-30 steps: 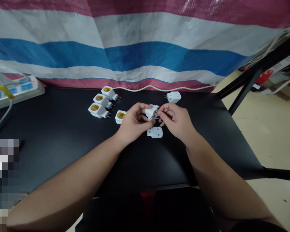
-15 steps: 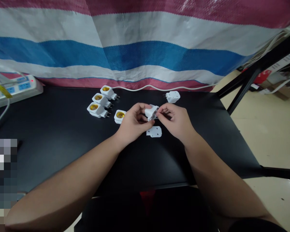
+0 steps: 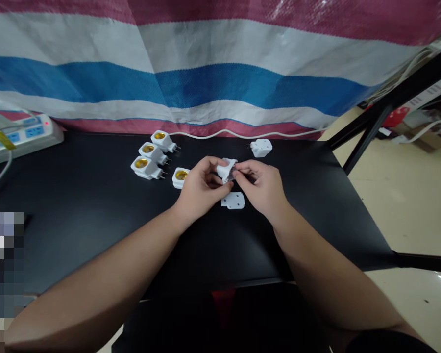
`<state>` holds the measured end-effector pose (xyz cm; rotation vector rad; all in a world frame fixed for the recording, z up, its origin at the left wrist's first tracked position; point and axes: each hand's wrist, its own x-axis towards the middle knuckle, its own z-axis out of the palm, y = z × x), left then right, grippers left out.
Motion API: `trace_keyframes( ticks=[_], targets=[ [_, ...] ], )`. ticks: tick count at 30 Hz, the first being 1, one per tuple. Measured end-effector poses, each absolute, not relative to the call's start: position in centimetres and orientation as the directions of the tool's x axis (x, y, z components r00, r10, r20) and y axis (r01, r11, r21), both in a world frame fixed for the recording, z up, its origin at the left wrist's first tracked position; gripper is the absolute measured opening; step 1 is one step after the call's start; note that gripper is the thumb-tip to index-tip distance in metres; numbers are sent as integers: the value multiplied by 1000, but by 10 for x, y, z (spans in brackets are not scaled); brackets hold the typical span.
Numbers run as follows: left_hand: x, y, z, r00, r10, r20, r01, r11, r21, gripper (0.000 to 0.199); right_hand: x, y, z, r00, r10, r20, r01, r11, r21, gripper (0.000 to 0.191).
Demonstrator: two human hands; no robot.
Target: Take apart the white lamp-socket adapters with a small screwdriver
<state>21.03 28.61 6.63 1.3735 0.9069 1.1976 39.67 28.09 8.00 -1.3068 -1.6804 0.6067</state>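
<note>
My left hand (image 3: pixel 198 191) grips a white plug-in lamp socket housing (image 3: pixel 225 169) between thumb and fingers, its open side turned toward the right. At that open side, the fingertips of my right hand (image 3: pixel 263 185) are pinched together; whatever they hold is too small and covered to name. Just below the housing, a flat white cover plate (image 3: pixel 235 200) with several small holes lies on the black table. Partly behind my left hand sits a white lamp socket (image 3: pixel 179 177) with a gold threaded inside.
Three lamp sockets with plug pins, the nearest one (image 3: pixel 144 166) among them, stand at the left. Another white plug-in socket (image 3: pixel 262 147) lies face down at the back right. A power strip (image 3: pixel 36 137) occupies the far left, and a white cable (image 3: pixel 206 137) runs along the striped sheet (image 3: pixel 220 83).
My right fingertips have shifted slightly left, further over the housing's open side. My left hand keeps its grip on the housing, and the things on the table stay put.
</note>
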Motion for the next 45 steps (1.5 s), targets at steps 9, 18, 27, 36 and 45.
trace_keyframes(
  ticks=[9,18,27,36,45],
  targets=[
    [211,285,66,243,953,179,-111,-156,982,46,397,282,80,2,952,306,534,257,-805,4],
    [211,283,66,214,950,227,-54,-220,974,46,412,291,84,-120,992,41,216,67,-974,5],
    [210,283,61,289,935,206,15,-220,975,45,428,296,74,-58,988,-144,328,-117,-937,7],
    [210,283,64,264,947,181,12,-191,982,45,435,294,74,-49,997,-54,525,-20,-851,9],
    [210,284,63,277,945,174,-45,-169,985,45,430,294,85,2,985,173,445,154,-882,10]
  ],
)
